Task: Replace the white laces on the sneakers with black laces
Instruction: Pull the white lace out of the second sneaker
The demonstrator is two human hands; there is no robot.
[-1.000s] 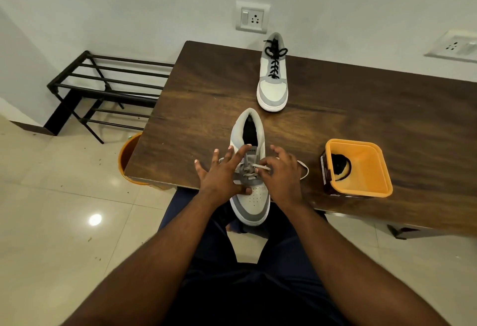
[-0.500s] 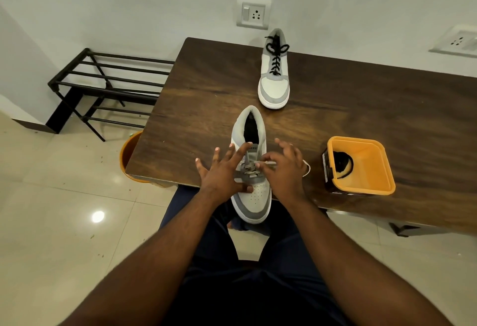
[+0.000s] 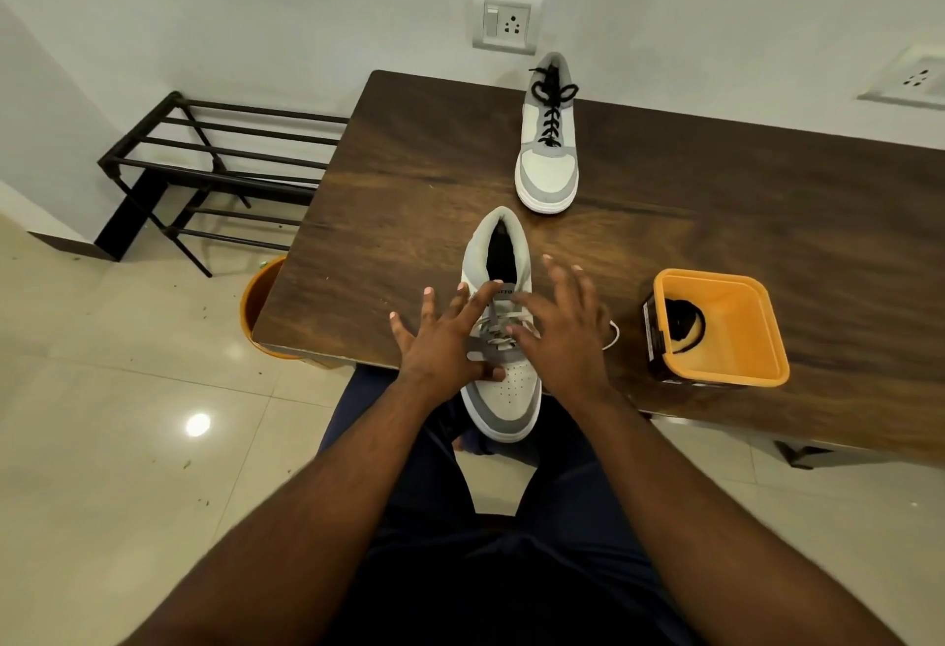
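The near grey-and-white sneaker lies at the table's front edge, its toe hanging over toward me, with white laces still threaded. My left hand rests on its left side with fingers spread straight, the index reaching the tongue and the thumb lying across the toe box. My right hand hovers over the right side, fingers splayed, thumb tip by the laces. A loose white lace end shows right of that hand. The far sneaker wears black laces. A black lace sits in the orange tub.
The dark wooden table stands against a wall with a socket. A black metal shoe rack stands to the left on the tiled floor. An orange bucket peeks from under the table's left corner.
My right hand has stopped pinching the white lace and has opened its fingers wide. My left hand stays on the sneaker.
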